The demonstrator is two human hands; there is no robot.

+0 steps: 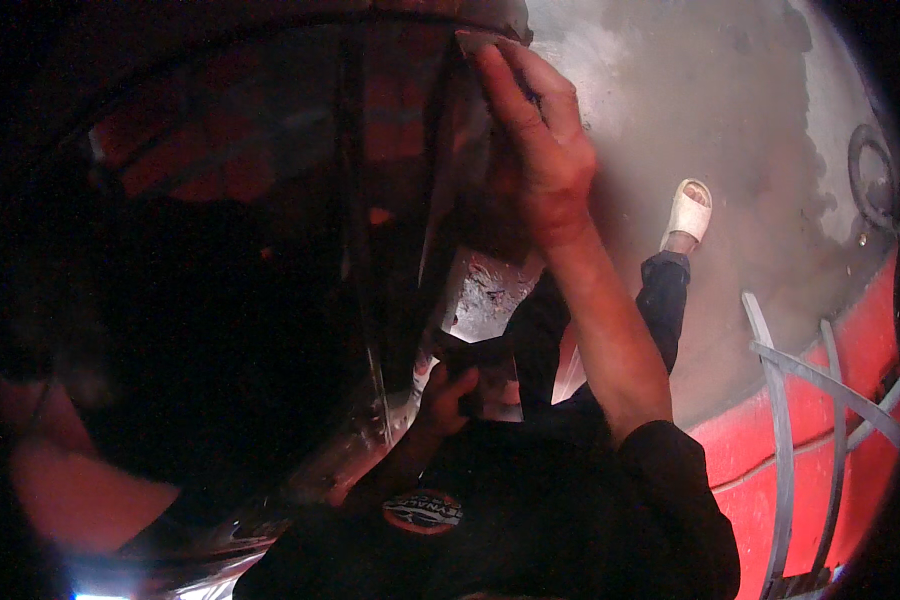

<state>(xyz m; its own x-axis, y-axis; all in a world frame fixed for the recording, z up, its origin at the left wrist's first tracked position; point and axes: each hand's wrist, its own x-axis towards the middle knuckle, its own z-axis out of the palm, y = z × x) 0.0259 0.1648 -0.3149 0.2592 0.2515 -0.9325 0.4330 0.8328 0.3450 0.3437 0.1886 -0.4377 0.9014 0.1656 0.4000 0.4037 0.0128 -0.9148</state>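
My right hand [555, 150] reaches up and forward along the edge of a dark glossy vehicle body [270, 130]. Its fingers are stretched forward and press a thin, flat, brownish sheet [478, 42], possibly sandpaper, to the far edge of that surface. Low in the middle, close to my torso, is my left hand [448, 398]. Its thumb is raised and the fingers curl beside something dark; shadow hides what it holds, if anything. Reddish reflections show in the dark panel, and most of its left side is too dark to make out.
My leg ends in a pale sandal [690, 212] on the damp grey floor [710, 120]. At the right stands a red panel [740, 450] with grey strips [780, 430] crossing it. A dark ring [870, 175] lies farther off.
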